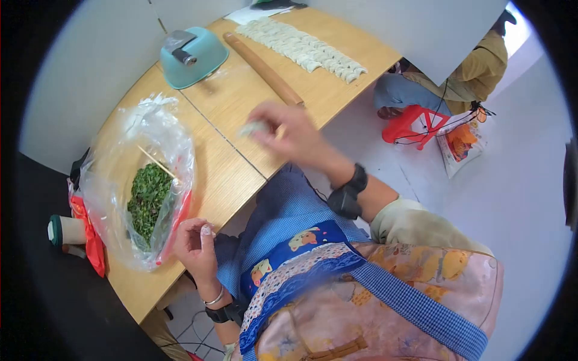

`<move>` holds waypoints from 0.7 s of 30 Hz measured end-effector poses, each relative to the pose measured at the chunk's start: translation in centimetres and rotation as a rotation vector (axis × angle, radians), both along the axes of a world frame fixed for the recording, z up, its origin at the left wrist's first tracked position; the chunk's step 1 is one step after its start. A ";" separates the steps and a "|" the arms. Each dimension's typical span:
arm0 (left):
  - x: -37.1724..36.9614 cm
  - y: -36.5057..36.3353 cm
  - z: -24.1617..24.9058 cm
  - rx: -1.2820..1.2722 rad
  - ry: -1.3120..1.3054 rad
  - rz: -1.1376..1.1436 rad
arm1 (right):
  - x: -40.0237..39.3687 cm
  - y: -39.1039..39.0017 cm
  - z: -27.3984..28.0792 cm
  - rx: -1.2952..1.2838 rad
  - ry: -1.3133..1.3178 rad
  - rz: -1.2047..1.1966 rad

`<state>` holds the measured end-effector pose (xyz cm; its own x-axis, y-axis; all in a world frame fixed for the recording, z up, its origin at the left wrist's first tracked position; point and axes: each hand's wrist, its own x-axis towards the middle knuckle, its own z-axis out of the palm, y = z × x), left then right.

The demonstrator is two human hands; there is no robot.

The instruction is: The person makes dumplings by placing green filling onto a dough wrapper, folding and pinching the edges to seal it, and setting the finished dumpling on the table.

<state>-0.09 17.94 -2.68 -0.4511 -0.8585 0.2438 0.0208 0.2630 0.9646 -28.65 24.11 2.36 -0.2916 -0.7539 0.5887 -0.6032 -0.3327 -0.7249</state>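
Observation:
My right hand (292, 135), slightly blurred, is raised over the front edge of the table and pinches a small pale dumpling (255, 128). My left hand (198, 248) is at the table edge, its fingers loosely curled and apart from the thumb, with white flour on the thumb; I see nothing in it. Close to it lies a clear plastic bag (114, 240) holding chopped green filling (147, 195), with a thin wooden stick (158, 161) stuck in. Beyond my right hand lie a wooden rolling pin (263, 69) and rows of pale dumplings (301, 48).
A pale green basin (208, 57) is on the table (211, 150), with a dark-handled blade (180, 45) on top. White partitions stand behind. At the right, a person (475, 72) sits by a red stool (415, 127) and a printed sack (462, 147). A roll (69, 231) is at the left edge.

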 end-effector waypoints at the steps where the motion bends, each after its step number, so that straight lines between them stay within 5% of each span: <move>1: -0.3 -0.2 -0.4 -0.040 -0.028 0.012 | -2.6 0.3 0.0 0.043 0.012 -0.108; 3: -0.5 -0.6 -0.9 -0.079 -0.061 -0.005 | -7.5 1.0 0.6 0.160 -0.030 -0.253; 5: -0.5 -0.7 -1.1 -0.116 -0.098 -0.018 | -13.8 0.6 -1.1 0.217 0.199 -0.423; 14: 0.0 -0.9 -1.5 -0.161 -0.180 -0.034 | -19.8 0.1 -1.5 0.322 0.741 -0.421; 21: -0.1 -1.1 -1.0 -0.150 -0.207 -0.057 | -21.2 -0.9 -1.5 0.369 0.807 -0.358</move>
